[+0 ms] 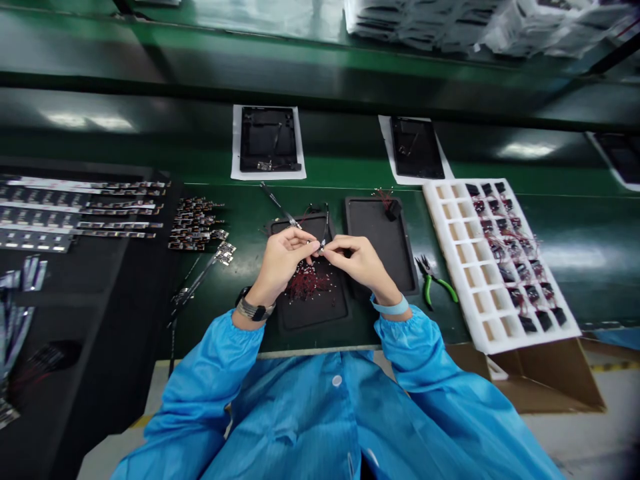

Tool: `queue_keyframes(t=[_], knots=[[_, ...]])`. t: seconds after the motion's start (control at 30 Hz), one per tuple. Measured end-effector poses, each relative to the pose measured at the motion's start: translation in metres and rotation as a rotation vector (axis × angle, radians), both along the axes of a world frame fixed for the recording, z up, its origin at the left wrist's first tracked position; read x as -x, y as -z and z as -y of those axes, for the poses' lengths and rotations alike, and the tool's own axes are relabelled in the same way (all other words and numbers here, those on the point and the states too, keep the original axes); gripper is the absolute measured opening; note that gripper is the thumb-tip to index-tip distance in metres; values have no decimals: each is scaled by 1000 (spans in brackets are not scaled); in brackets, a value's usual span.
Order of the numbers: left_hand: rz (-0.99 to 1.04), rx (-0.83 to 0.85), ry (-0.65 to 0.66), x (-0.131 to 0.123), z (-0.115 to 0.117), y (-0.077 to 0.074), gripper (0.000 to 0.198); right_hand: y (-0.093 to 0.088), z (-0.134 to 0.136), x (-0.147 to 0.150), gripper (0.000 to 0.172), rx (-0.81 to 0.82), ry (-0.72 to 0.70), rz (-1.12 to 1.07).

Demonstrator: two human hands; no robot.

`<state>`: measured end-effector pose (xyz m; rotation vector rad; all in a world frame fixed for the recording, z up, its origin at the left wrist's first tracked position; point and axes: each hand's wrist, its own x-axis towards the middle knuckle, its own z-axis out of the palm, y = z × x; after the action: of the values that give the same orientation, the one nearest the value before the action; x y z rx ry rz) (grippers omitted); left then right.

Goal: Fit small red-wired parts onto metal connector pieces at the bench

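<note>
My left hand [289, 257] and my right hand [356, 259] meet above a black tray [313, 317]. Thumb and forefinger of each are pinched on a thin dark flex cable [327, 223] with a small board end, which sticks up between them. Another flex cable [280, 205] slants away just beyond my left fingers. Beneath the hands, a pile of small parts with red wires [309, 283] lies in the tray. A second black tray [383, 247] to the right holds a black block with red wires [393, 209].
Green-handled pliers [436, 283] lie beside a white foam tray [453, 250] of black wired parts. Stacked small boards [195, 223] and a black bench [115, 300] are at left. Two black panels [267, 140] [415, 148] rest on white sheets at the back.
</note>
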<state>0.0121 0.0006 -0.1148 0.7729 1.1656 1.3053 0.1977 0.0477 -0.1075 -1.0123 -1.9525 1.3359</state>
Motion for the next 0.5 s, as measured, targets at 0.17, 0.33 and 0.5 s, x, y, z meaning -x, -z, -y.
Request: queue_keyframes(t=[0.17, 0.33, 0.5], knots=[[46, 6, 10, 1, -1, 5, 25, 0, 1, 0, 20, -1, 16, -5], [48, 12, 22, 1, 0, 7, 25, 0, 1, 0, 21, 17, 8, 6], [-4, 0, 14, 2, 1, 8, 25, 0, 1, -1, 25, 49, -7, 24]])
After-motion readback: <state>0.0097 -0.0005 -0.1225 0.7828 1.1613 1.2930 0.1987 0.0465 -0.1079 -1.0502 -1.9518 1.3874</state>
